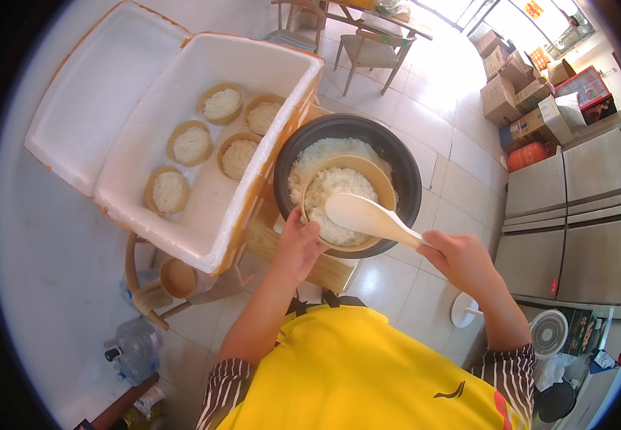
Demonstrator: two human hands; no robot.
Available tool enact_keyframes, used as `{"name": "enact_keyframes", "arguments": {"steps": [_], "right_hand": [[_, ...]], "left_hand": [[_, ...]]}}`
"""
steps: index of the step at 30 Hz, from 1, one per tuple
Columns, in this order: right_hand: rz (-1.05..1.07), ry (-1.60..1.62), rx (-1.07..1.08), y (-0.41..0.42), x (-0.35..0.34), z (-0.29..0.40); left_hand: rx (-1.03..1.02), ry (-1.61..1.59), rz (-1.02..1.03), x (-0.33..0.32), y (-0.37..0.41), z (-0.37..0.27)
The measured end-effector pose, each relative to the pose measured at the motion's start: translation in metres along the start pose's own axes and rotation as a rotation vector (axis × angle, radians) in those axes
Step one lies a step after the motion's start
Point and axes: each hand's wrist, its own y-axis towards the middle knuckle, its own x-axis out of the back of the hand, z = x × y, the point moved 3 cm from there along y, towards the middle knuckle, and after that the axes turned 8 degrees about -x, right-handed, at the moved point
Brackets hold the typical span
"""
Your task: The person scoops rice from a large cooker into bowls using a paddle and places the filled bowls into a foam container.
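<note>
My left hand (301, 244) grips the near-left rim of a tan round bowl (384, 183) partly filled with cooked white rice (343, 183). The bowl is held over a dark rice cooker pot (410, 172), where more rice (310, 156) lies. In my right hand (458, 260) is the handle of a white rice paddle (367, 215). Its blade is over the rice in the bowl; whether it touches the grains I cannot tell. To the left, an open white foam box (144, 145) holds several tan bowls (189, 142) of rice standing apart on its floor.
A wooden stool or bench (316, 274) shows under the pot. On a chair at lower left stands a stack of tan bowls (179, 278). Plastic water jugs (135, 344) lie on the floor. Steel refrigerator doors (601, 215) and cardboard boxes (504, 99) line the right side.
</note>
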Motion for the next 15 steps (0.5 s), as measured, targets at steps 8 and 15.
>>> {"name": "enact_keyframes", "arguments": {"steps": [8, 15], "right_hand": [[-0.058, -0.117, 0.166, 0.015, 0.031, -0.001], [-0.115, -0.466, 0.268, 0.013, 0.022, -0.011]], "left_hand": [[0.0, 0.087, 0.014, 0.003, 0.005, -0.01], [0.089, 0.051, 0.037, -0.003, 0.002, -0.008]]}}
